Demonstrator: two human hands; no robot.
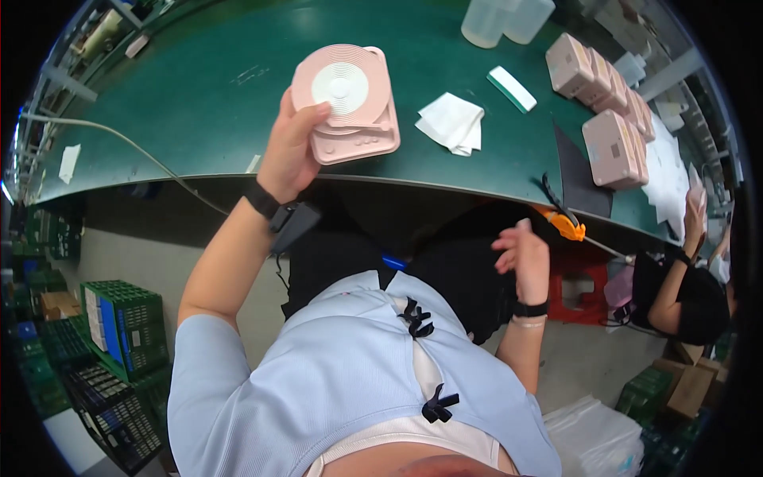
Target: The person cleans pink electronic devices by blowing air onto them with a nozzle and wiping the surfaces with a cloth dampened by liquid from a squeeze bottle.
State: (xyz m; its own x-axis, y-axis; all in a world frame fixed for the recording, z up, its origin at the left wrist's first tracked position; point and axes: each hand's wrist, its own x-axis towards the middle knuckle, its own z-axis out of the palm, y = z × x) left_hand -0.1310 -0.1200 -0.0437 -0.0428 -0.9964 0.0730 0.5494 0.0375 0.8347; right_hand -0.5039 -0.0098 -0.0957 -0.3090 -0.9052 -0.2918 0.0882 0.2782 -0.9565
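My left hand [296, 147] grips a pink turntable-shaped device [373, 141] from its left side, holding it over the near edge of the green table. The thumb lies on its round grooved disc [340, 83], which is white in the middle. Small buttons show along the device's front; its underside is hidden. In the air above my lap hangs my right hand [526, 258], holding nothing that I can see, its fingers loosely bent and apart. A folded white cloth [453, 123] lies on the table to the right of the device.
Beyond the cloth lies a white and green block [512, 88]. Pink boxy units [612, 151] stand in rows at the right, beside a black sheet [584, 171]. An orange-handled tool [566, 226] hangs at the table edge. A co-worker's hand [695, 211] shows far right. Crates [123, 326] are stacked left.
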